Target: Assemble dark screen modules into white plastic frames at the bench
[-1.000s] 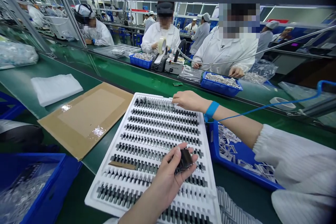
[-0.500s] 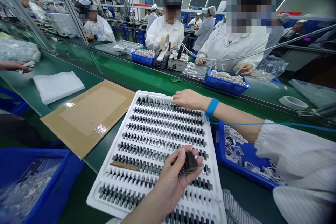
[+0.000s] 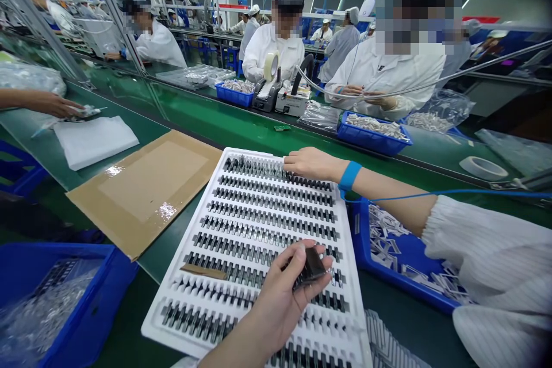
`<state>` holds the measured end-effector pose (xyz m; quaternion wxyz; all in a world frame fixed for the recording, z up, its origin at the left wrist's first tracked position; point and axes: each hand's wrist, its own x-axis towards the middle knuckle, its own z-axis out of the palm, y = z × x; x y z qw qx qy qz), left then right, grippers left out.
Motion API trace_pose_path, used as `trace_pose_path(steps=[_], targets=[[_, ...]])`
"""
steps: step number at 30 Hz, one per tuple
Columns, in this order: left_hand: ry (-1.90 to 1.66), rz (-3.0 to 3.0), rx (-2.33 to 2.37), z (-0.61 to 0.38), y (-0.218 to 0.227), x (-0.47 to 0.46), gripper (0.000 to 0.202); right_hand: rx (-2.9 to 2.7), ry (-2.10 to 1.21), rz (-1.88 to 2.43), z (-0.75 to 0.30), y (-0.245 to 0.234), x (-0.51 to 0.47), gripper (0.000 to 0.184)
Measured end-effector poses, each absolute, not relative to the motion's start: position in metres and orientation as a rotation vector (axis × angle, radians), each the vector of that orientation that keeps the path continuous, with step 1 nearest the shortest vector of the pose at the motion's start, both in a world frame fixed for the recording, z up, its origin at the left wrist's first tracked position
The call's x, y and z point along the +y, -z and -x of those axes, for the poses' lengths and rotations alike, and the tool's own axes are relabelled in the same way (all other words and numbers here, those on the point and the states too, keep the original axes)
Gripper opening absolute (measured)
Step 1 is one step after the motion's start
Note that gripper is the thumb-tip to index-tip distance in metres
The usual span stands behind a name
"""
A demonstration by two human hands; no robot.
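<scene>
My left hand (image 3: 280, 293) is closed around a small stack of dark, shiny flat pieces (image 3: 314, 269), held above the lower right of a white slotted tray (image 3: 351, 293). Rows of thin dark pieces (image 3: 241, 188) stand on edge in the tray's slots. At the tray's far row, my right hand (image 3: 311, 162) has its fingers curled down onto the pieces; its fingertips are partly hidden, so what they pinch cannot be made out. A blue wrist strap (image 3: 350, 175) with a cord circles the right wrist. A brown strip (image 3: 203, 271) lies across the tray's lower left.
Right of the tray sits a blue bin (image 3: 409, 284) of white frames. Cardboard (image 3: 159, 184) lies to the left, with another blue bin (image 3: 86, 253) below. A co-worker's hand (image 3: 58, 106) is over a white sheet (image 3: 97, 144). A small green board (image 3: 282, 127) lies on the belt.
My hands have hardly moved. The co-worker's hand at left has reached farther right over the white sheet. The green board has shifted slightly left on the belt.
</scene>
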<state>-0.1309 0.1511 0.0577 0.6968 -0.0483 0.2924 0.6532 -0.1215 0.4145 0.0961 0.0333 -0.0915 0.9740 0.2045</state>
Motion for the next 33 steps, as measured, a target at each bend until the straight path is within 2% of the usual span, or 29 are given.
trace_pose_path(steps=[6, 15, 26, 31, 33], targets=[[-1.451, 0.126, 0.66, 0.131, -0.059, 0.15, 0.016, 3.0, -0.645, 0.287, 0.123, -0.099, 0.414, 0.017], [-1.445, 0.13, 0.702, 0.13, -0.058, 0.151, 0.016, 2.965, -0.673, 0.337, 0.126, -0.097, 0.414, 0.025], [-1.463, 0.098, 0.689, 0.131, -0.055, 0.151, 0.019, 2.923, -0.59, 0.349, 0.128, -0.098, 0.413, 0.027], [-1.469, 0.122, 0.693, 0.131, -0.056, 0.15, 0.015, 3.049, -0.545, 0.117, 0.107, -0.123, 0.408, 0.024], [-1.474, 0.133, 0.713, 0.13, -0.058, 0.15, 0.014, 3.157, -0.365, -0.003, 0.091, -0.142, 0.394, 0.021]])
